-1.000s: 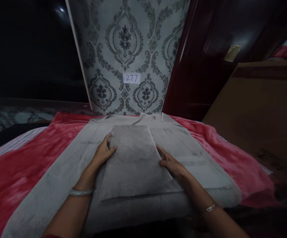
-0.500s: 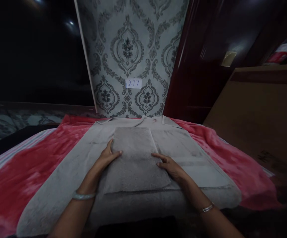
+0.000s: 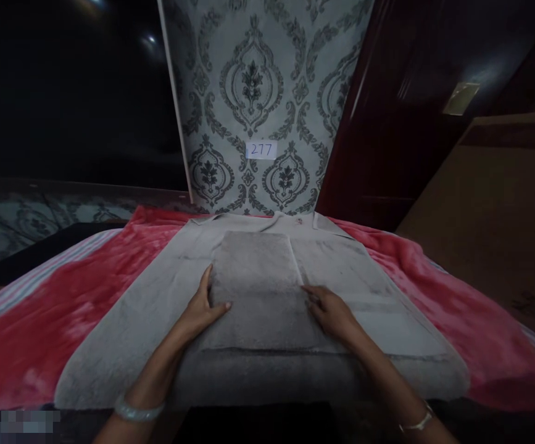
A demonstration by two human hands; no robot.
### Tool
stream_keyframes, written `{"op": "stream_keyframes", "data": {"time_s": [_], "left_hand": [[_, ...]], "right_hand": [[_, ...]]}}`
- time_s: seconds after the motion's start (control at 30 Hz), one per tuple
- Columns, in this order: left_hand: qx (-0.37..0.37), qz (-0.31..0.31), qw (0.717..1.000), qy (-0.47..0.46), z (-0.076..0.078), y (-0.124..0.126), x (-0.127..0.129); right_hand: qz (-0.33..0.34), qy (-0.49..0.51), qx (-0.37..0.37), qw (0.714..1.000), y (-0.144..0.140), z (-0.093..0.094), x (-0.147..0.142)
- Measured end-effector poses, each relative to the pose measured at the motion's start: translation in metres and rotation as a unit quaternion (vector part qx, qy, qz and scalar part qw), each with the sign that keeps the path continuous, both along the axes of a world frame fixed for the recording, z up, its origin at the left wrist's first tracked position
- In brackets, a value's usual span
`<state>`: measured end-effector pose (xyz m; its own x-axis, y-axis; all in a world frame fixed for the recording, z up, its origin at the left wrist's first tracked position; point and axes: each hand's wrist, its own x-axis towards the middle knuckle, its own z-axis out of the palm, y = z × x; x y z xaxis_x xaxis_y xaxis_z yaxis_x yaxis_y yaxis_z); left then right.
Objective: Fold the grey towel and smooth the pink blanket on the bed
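A grey plush cloth (image 3: 258, 265), folded into a narrow panel, lies over a wider spread of the same pale grey fabric (image 3: 165, 302). My left hand (image 3: 207, 305) rests at the panel's left edge, thumb and fingers spread apart, the thumb lying on the cloth. At the panel's right edge is my right hand (image 3: 329, 311); its fingers are bent and drawn close together on the cloth's edge. Part of its fingertips is hard to make out in the dim light. A bracelet circles each wrist.
Under the grey fabric lies a red plush blanket (image 3: 105, 296), with a striped sheet (image 3: 49, 271) at the left. Behind stands a patterned wall (image 3: 253, 111) bearing a paper label (image 3: 261, 150). A cardboard box (image 3: 493, 203) is at the right, a dark screen (image 3: 73, 92) at the left.
The whole view has shifted, moving the scene slightly right. My right hand's fingers have drawn closer together and lie nearer the folded panel's right edge. My left hand stays at the left edge, thumb lower.
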<state>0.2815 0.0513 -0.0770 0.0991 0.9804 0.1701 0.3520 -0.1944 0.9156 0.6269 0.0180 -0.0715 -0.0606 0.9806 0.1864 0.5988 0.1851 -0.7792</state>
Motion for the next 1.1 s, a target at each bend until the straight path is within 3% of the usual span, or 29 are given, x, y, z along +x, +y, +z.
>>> {"op": "stream_keyframes", "data": {"time_s": [0.07,0.13,0.3,0.4,0.47,0.6,0.7,0.8,0.93,1.0,1.1], "left_hand": [[0.032,0.013,0.999,0.022,-0.007,-0.009,-0.001],[0.049,0.025,0.998,0.038,-0.015,-0.015,0.001],[0.097,0.049,0.992,0.072,-0.029,-0.025,0.002],[0.115,0.034,0.986,0.112,-0.022,-0.029,-0.008],[0.131,0.025,0.979,0.155,-0.006,-0.025,-0.015],[0.163,-0.056,0.963,0.207,0.039,0.020,-0.007],[0.175,-0.144,0.930,0.290,0.055,0.073,0.017],[0.137,-0.168,0.875,0.432,0.046,0.117,0.034],[0.120,-0.167,0.840,0.502,0.024,0.136,0.034],[0.124,-0.172,0.826,0.523,0.024,0.135,0.031],[0.149,-0.166,0.802,0.555,0.036,0.137,0.040]], "right_hand": [[0.009,-0.060,0.065,0.996,-0.002,0.014,-0.017],[0.061,-0.101,0.109,0.987,-0.003,0.024,-0.045],[0.247,-0.213,0.042,0.944,-0.004,0.011,-0.102],[0.272,-0.221,0.007,0.937,-0.004,0.007,-0.105],[0.281,-0.217,0.002,0.935,-0.001,0.014,-0.104],[0.335,-0.218,0.070,0.914,0.010,0.034,-0.118],[0.394,-0.239,0.101,0.882,0.018,0.032,-0.132],[0.412,-0.245,0.090,0.873,0.019,0.024,-0.136],[0.410,-0.226,0.089,0.879,0.016,0.024,-0.131],[0.411,-0.223,0.091,0.879,0.015,0.027,-0.130],[0.413,-0.225,0.098,0.877,0.015,0.030,-0.130]]}}
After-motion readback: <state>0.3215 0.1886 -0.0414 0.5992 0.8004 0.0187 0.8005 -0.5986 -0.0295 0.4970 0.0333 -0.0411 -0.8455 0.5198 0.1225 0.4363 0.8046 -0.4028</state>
